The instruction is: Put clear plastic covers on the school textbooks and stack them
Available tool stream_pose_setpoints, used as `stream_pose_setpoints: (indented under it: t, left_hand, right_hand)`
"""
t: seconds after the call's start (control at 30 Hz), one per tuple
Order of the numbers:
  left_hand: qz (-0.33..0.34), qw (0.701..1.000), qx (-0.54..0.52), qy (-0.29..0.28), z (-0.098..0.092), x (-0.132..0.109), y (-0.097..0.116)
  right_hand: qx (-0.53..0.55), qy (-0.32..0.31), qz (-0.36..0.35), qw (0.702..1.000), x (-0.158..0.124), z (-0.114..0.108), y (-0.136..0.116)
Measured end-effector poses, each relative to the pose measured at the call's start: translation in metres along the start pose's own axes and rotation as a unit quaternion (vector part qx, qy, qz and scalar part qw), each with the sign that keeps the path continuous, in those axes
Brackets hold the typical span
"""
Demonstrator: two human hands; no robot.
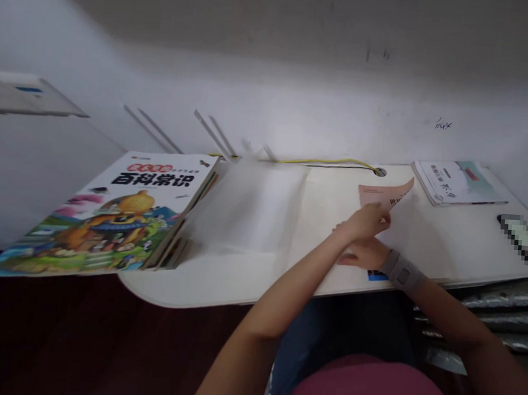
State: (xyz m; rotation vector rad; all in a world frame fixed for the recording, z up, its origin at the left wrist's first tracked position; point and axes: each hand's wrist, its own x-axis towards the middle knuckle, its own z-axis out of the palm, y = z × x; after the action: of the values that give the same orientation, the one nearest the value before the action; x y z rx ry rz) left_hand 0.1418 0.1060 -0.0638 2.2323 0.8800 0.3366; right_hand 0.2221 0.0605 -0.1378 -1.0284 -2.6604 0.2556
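Observation:
My left hand (364, 221) reaches across the white desk (223, 278) and pinches the lifted pink page (383, 194) of a thin booklet, which curls up toward the wall. My right hand (362, 255), with a grey band (401, 271) on its wrist, lies under the left forearm. Its fingers are stretched flat on the white surface of the booklet, beside a blue corner (378, 276) at the desk's front edge.
A stack of books with a colourful cartoon cover (120, 212) overhangs the desk's left end. A blurred white sheet (245, 214) lies beside it. At the back run a yellow cable (333, 162) and a cable hole (380, 172). A white-and-teal booklet (457, 182) and a blurred-out device (523, 237) sit right.

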Motion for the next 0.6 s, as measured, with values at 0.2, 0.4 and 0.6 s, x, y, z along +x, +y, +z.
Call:
stream_pose_setpoints:
  t: [0.2,0.4,0.6]
  left_hand:
    - [-0.013,0.998,-0.04,-0.053,-0.011,0.026,-0.023]
    - [-0.061,0.996,-0.031,0.062,-0.013,-0.053,-0.052]
    - [-0.118,0.947,0.168,0.245,0.013,-0.109,-0.074]
  right_hand:
    - [0.04,-0.013,-0.067,0.997,-0.017,-0.031,-0.018]
    - [-0.073,0.098,0.013,0.992,-0.033,-0.057,-0.022]
    - [-0.161,-0.018,0.008,0.987,-0.019,-0.022,-0.02]
